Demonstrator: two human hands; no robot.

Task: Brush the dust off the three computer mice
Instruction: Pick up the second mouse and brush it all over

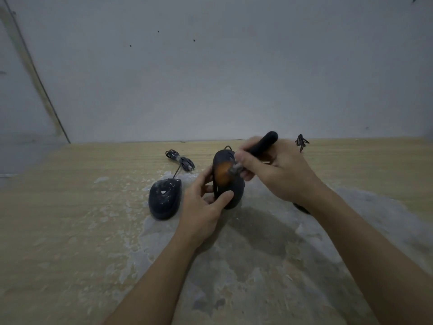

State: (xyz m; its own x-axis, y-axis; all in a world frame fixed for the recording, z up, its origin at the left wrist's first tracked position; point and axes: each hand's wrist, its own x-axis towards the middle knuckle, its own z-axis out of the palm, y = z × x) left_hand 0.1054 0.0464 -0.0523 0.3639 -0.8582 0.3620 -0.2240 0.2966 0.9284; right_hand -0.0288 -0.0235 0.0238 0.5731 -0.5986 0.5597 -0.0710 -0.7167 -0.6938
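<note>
**Brushing the held mouse: hands, tool and bench**

Gripping a black brush (262, 144), the right hand (278, 174) has its fingers curled round the handle, which slants up and away past the knuckles. The grey bristles (234, 169) touch the upper right part of the mouse (226, 181) that is held up off the table. The left hand (202, 205) grips that mouse from the left and below; its thumb (223, 198) lies across the lower face and its fingers wrap behind the left edge. The mouse is dark with an orange patch on the face turned toward the camera, and its thin cord shows at the top end.

A second mouse (165, 199) lies flat on the table (70, 207), just left of the left hand and apart from it. It is dark and flecked with pale dust. Its cable (180, 159) runs back to a taped bundle behind it.

A small part of another dark object (302, 208) shows under the right wrist; what it is cannot be told. A dark cable bundle (301, 141) lies near the wall (210, 66), right of the brush.

The wooden table carries a wide grey dust smear (257, 266) under and before both forearms, with pale flakes scattered to the left.
</note>
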